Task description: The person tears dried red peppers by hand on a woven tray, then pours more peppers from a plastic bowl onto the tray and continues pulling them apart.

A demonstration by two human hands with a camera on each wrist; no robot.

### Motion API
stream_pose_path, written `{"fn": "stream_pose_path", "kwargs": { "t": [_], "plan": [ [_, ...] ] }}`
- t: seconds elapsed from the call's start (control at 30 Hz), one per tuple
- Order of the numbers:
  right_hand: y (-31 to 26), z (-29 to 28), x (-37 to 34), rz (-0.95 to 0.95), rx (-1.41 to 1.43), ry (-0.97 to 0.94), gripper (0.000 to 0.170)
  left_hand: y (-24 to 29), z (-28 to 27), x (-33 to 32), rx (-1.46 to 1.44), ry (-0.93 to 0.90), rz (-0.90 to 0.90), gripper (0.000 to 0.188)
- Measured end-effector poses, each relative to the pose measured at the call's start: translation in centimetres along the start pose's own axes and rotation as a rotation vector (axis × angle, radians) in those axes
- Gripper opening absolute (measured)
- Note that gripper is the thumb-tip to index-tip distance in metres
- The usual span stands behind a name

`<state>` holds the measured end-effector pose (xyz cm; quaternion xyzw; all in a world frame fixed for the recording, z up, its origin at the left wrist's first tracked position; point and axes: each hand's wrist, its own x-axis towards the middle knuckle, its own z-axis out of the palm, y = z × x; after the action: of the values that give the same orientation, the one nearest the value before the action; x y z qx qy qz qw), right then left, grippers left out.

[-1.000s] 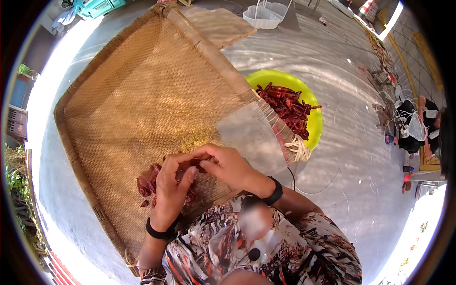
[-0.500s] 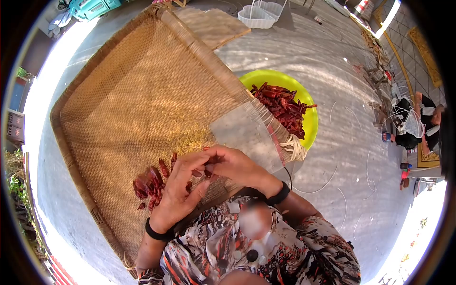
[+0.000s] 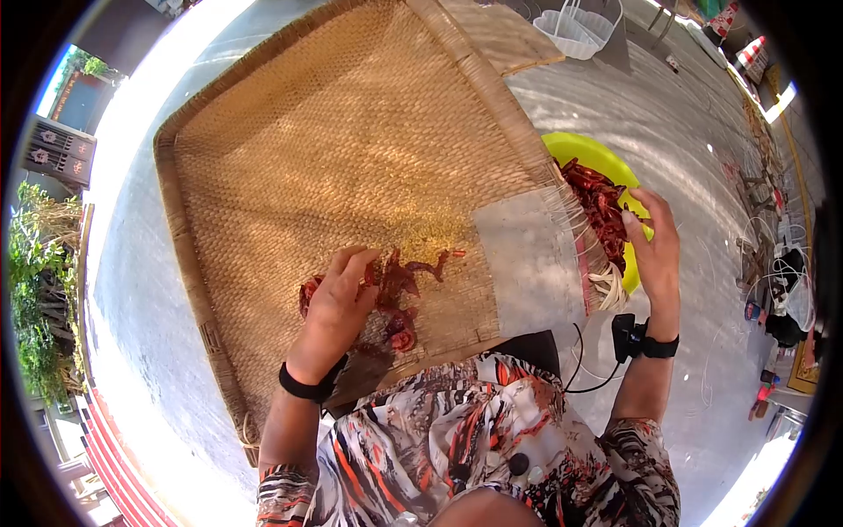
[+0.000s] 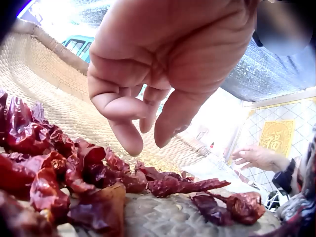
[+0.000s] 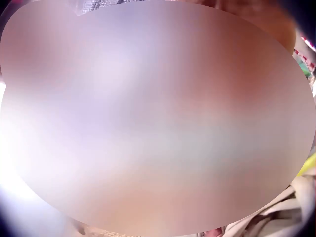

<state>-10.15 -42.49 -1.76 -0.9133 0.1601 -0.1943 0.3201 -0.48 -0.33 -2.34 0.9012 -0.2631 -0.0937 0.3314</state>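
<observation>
The left hand [image 3: 332, 312] hovers over torn dark red dried chillies [image 3: 395, 285] on the woven tray; in the left wrist view this hand [image 4: 168, 64] has loosely bent fingers and holds nothing, with wrinkled chilli pieces [image 4: 47, 190] below and beside it. Over the right edge of a yellow-green basin [image 3: 634, 274] is the right hand [image 3: 659, 250], thumb and fingers apart beside the whole dried chillies [image 3: 597, 198]. The left wrist view also catches the right hand [image 4: 261, 157] in the distance, fingers extended. A blurred patch hides most of the right wrist view.
Yellow seeds [image 3: 430, 230] lie scattered on the large woven tray [image 3: 307, 149]. A pale sheet [image 3: 527, 255] covers its right side, near a bundle of pale strips [image 3: 608, 285]. Beyond are a board [image 3: 500, 35] and a white plastic container [image 3: 575, 33].
The hands, close together before, are now apart: the right has moved right to the basin, the left stays over the tray. Chilli pieces lie exposed between them. The head view has shifted.
</observation>
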Motion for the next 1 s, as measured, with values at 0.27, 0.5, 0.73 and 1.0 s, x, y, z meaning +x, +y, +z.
{"fn": "stream_pose_path", "kwargs": {
  "t": [0.27, 0.5, 0.73, 1.0],
  "plan": [
    [23.0, 1.9, 2.3, 0.243, -0.401, -0.057, 0.058, -0.3, 1.9, -0.8, 0.243, -0.174, 0.136, 0.049],
    [17.4, 3.5, -0.9, 0.199, -0.149, -0.365, 0.051, 2.2, -0.9, -2.5, 0.031, -0.242, 0.072, 0.043],
    [8.1, -1.3, -0.2, 0.156, -0.101, 0.088, 0.028, 1.6, -1.9, -4.1, 0.111, -0.231, -0.024, 0.055],
    [-9.8, 4.2, -3.6, -0.244, 0.212, -0.514, 0.021, 2.0, 0.4, -3.1, 0.011, -0.193, 0.025, 0.035]
  ]
}}
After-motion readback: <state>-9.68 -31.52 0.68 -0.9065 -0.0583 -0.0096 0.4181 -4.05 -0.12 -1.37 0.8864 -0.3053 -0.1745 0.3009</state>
